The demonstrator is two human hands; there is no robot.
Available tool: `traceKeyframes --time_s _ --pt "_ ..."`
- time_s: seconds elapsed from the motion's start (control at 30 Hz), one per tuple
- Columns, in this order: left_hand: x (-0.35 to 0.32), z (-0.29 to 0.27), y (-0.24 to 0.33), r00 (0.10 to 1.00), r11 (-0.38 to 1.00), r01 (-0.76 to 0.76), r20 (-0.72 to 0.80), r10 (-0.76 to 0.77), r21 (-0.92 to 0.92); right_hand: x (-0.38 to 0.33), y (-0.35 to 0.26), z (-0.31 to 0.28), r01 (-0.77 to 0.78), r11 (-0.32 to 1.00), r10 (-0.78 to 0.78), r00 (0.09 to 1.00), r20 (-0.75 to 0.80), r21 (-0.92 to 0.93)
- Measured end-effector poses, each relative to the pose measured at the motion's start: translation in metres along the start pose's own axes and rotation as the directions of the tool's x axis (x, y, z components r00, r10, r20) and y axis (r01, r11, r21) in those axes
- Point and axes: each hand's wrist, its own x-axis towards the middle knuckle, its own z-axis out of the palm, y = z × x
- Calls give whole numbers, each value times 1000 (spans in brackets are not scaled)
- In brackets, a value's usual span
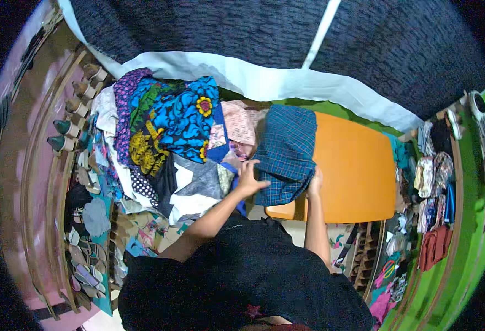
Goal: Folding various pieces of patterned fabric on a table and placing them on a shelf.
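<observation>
A dark blue-green plaid cloth (287, 138), folded into a rough rectangle, lies over the left part of an orange tabletop (358, 171). At its lower left edge is my left hand (248, 181), thumb and fingers spread apart. The thumb tip meets the plaid cloth. My right hand (315, 181) grips the cloth's lower right edge, and some of its fingers are hidden by the fabric.
Left of the plaid cloth spreads a heap of clothes, with a bright blue floral garment (184, 124), a pink cloth (238, 118) and a grey cloth (201, 179). Shoes (69, 129) line the left wall's shelf. Hung clothes (434, 171) are at the right. A dark curtain (215, 27) hangs behind.
</observation>
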Motion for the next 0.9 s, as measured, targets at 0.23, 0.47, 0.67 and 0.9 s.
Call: traceKeyframes --time_s 0.23,0.47,0.67,0.9 --pt "-1 42 72 995 945 -70 -38 87 320 -20 -76 -45 323 898 -168 880 445 -299" --pt "38 81 81 978 998 -39 -203 46 40 8 -146 -141 549 287 -136 835 534 -785" --pt "135 57 191 934 972 -235 -275 226 1 100 -193 -195 498 -100 -556 690 463 -862" --pt "224 -5 339 698 722 -612 -207 685 324 158 -344 -194 414 173 -916 402 9 -894"
